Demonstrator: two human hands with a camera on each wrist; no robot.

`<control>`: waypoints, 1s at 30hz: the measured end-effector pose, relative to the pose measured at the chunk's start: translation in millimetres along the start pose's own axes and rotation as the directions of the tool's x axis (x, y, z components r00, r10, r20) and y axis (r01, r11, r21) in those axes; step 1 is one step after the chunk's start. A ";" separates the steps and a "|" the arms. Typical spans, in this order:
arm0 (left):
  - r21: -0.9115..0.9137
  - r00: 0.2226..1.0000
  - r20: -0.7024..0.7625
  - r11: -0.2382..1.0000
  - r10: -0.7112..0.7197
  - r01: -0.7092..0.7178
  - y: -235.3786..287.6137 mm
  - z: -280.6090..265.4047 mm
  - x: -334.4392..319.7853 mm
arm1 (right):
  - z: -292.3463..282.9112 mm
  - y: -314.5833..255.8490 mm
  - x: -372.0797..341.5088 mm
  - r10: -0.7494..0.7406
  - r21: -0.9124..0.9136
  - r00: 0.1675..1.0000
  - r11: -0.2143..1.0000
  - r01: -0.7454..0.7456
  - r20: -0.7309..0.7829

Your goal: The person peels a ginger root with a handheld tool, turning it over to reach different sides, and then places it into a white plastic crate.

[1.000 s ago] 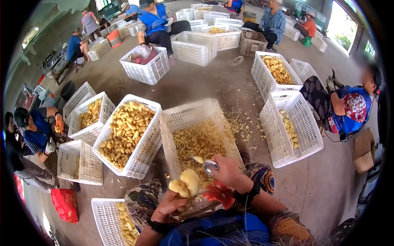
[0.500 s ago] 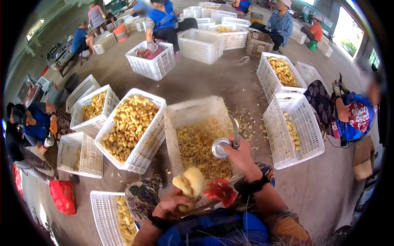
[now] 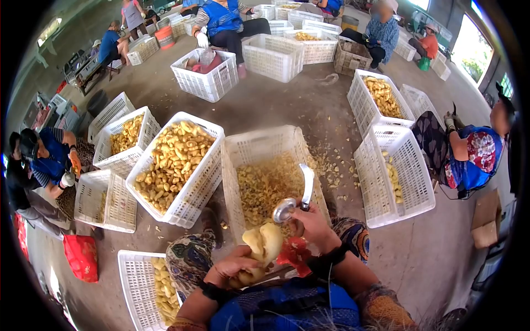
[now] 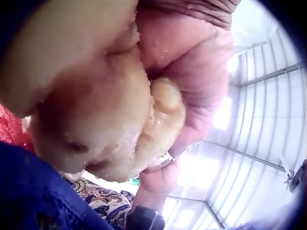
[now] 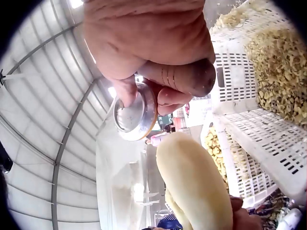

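My left hand (image 3: 234,262) grips a knobbly, pale, peeled ginger root (image 3: 265,243) over my lap. In the left wrist view, my palm and fingers wrap its side, and a smaller knob (image 4: 165,103) shows brownish creases. My right hand (image 3: 316,223) holds a metal tool (image 3: 284,210) with a shiny round disc at one end and a curved strip (image 3: 307,185) pointing up. The disc is just above the ginger's upper end. In the right wrist view, my thumb lies on the disc (image 5: 136,112), apart from the smooth ginger (image 5: 192,182).
Ahead of my knees stands a white crate (image 3: 265,135) with peelings in it. A crate full of ginger (image 3: 179,160) is at its left, and another crate (image 3: 138,292) with pale pieces is by my left leg. Red cloth (image 3: 296,255) lies at my lap. Other people sit around among crates.
My right hand lifted the tool away from the ginger, up and right, then came back down towards it. My left hand and the ginger shifted slightly right.
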State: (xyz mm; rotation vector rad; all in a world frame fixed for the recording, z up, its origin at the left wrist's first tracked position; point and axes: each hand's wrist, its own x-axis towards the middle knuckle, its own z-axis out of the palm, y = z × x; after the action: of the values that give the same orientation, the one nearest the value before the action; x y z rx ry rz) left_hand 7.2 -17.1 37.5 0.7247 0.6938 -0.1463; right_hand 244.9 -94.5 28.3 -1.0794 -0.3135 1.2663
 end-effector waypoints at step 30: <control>0.975 0.842 -0.055 0.211 0.537 -0.071 -6.4 0.7 42.6 | -30.4 48.5 7.8 -0.033 -0.267 0.998 0.962 0.047 0.058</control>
State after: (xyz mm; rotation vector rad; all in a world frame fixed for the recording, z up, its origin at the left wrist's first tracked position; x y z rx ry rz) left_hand 38.1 -17.7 7.4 2.1804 0.7833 -0.0153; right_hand 239.8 -106.3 -28.1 -1.2638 -0.5575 1.2416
